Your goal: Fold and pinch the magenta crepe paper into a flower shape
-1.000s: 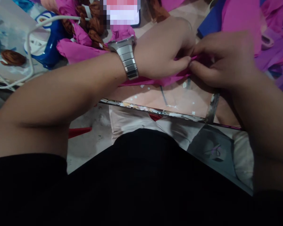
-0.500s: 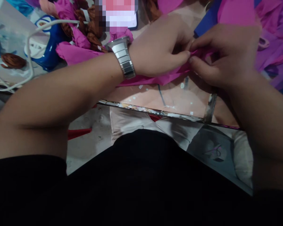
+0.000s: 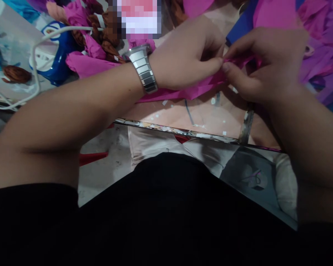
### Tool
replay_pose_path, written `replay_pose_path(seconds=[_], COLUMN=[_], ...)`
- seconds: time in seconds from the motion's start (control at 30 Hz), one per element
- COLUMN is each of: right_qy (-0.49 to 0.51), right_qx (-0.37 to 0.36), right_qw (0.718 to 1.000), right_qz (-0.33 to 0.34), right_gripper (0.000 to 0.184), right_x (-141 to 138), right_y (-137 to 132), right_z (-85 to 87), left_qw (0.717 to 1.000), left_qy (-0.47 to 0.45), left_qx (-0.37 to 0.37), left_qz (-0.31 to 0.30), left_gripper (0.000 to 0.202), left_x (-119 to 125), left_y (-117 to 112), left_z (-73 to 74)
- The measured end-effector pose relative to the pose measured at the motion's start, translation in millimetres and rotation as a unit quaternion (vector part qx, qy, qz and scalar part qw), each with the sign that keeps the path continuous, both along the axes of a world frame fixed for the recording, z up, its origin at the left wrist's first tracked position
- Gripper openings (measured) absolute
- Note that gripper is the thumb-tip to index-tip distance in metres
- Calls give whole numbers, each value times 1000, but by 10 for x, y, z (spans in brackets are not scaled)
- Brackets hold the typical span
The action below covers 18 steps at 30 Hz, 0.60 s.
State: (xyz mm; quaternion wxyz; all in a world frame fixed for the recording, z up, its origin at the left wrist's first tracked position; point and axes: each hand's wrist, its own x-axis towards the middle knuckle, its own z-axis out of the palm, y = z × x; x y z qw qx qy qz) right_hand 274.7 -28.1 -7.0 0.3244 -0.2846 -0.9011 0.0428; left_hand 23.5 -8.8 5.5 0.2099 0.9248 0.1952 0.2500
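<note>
My left hand point(image 3: 192, 55), with a metal-band watch point(image 3: 143, 70) on its wrist, is closed in a pinch on a strip of bright pink fabric point(image 3: 194, 90). My right hand point(image 3: 269, 62) meets it fingertip to fingertip and pinches the same pink fabric between thumb and forefinger. The cloth runs beneath my left wrist and lies along the worktable point(image 3: 208, 114). Part of the fabric between the hands is hidden by my fingers.
At the left stand a blue and white device point(image 3: 48, 53) and a looped white cable point(image 3: 34, 62). Brown cloth bundles point(image 3: 16, 74) lie nearby. Purple cloth point(image 3: 322, 70) is heaped at the right. The table's front edge point(image 3: 180, 131) is littered with paper scraps.
Both hands stay at nearly the same place on the pink fabric. The right thumb and fingertips have shifted very slightly; the view has moved a little.
</note>
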Motion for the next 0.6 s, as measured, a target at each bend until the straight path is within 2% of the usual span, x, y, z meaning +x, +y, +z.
replay_pose_path(seconds=[0.17, 0.37, 0.5, 0.6], right_qy=[-1, -15, -13, 3], right_qx=[-24, -37, -25, -54], right_qw=[1000, 999, 999, 999], right_qz=[-16, -21, -18, -9], right_gripper=[19, 19, 18, 17], right_x=[-9, 21, 33, 12], right_y=[14, 12, 12, -6], right_z=[-25, -21, -20, -8], left_qw=[1000, 993, 991, 992], left_qy=[7, -3, 3, 31], left_qx=[-3, -36, -35, -8], left_qz=[15, 114, 129, 124], left_gripper=[44, 20, 15, 18], left_x=[-27, -144, -140, -142], left_y=[-9, -83, -137, -160], left_z=[-16, 24, 63, 75])
